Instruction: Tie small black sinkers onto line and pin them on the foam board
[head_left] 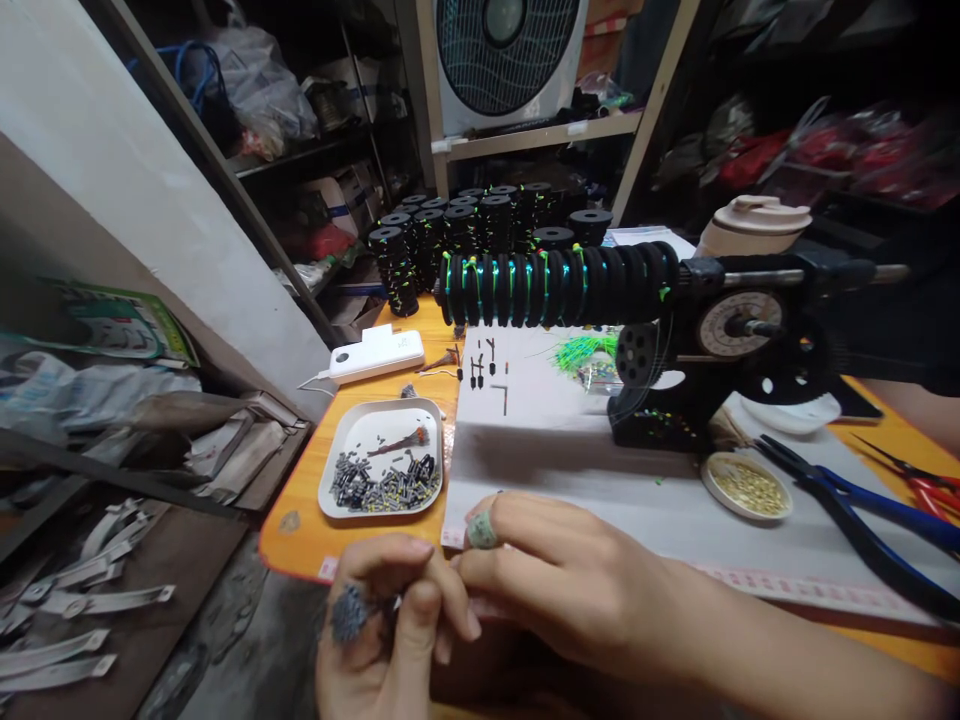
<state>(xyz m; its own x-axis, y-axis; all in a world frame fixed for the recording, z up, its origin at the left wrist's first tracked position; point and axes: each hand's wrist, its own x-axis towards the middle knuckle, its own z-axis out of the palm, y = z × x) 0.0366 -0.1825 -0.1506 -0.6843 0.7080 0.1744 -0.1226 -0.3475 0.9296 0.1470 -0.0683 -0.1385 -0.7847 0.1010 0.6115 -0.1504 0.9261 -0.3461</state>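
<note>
Just in front of the table edge, my left hand (401, 625) is closed, with its thumb pressed against the curled fingers. A small grey-blue tufted bundle (349, 612) sticks out between those fingers. My right hand (574, 565) meets it, fingers bent and closed at the tips; whatever is pinched there is hidden. A green wrap (484, 530) goes round one right finger. Beyond my left hand lies a white square dish (328, 480) of small grey and black tube-like pieces, with an orange-tipped bundle (409, 438) among them.
A black winding machine (652, 400) carries a ribbed black spool (555, 285) wound with green and blue line. Behind stand several black spools (394, 270). Rightward are a dish of golden bits (746, 487), blue-handled pliers (847, 510) and red-handled scissors (926, 490). A white power bank (379, 355) lies left.
</note>
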